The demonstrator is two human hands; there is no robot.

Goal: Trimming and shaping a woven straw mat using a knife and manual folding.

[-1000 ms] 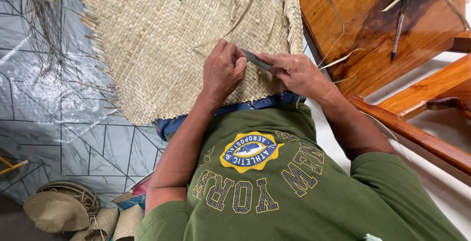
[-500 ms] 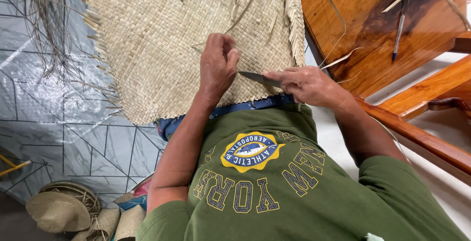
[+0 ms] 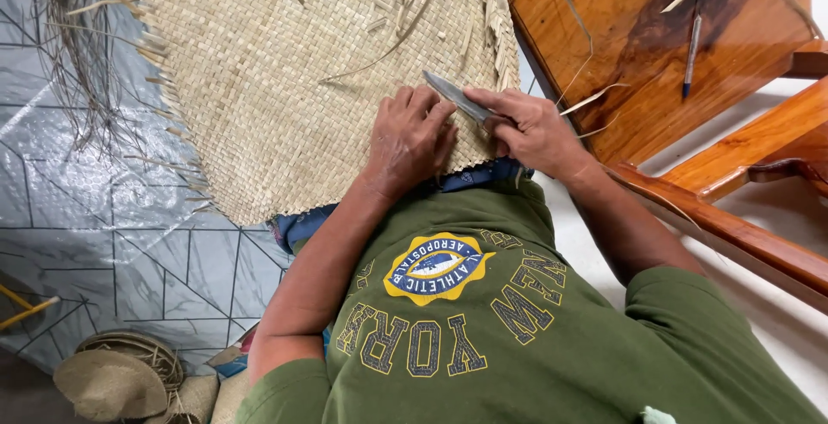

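A large woven straw mat (image 3: 285,70) lies over my lap and spreads away from me. My left hand (image 3: 412,135) presses flat on the mat near its close edge, fingers curled on the weave. My right hand (image 3: 530,126) grips a small knife (image 3: 457,96) by its handle, the grey blade pointing up and left, lying on the mat just beside my left fingertips. Loose straw strips (image 3: 379,53) rest on the mat's surface. My green shirt (image 3: 483,320) fills the lower part of the view.
A wooden table (image 3: 638,36) with a blue pen (image 3: 692,49) stands at the right, a wooden chair frame (image 3: 742,217) below it. Grey patterned plastic sheet (image 3: 95,217) covers the floor at left, with loose fibres (image 3: 78,53). Woven hats (image 3: 121,376) lie at the lower left.
My right hand has brought the knife up and leftward so the blade lies by my left fingers. My left hand has slid slightly toward me on the mat.
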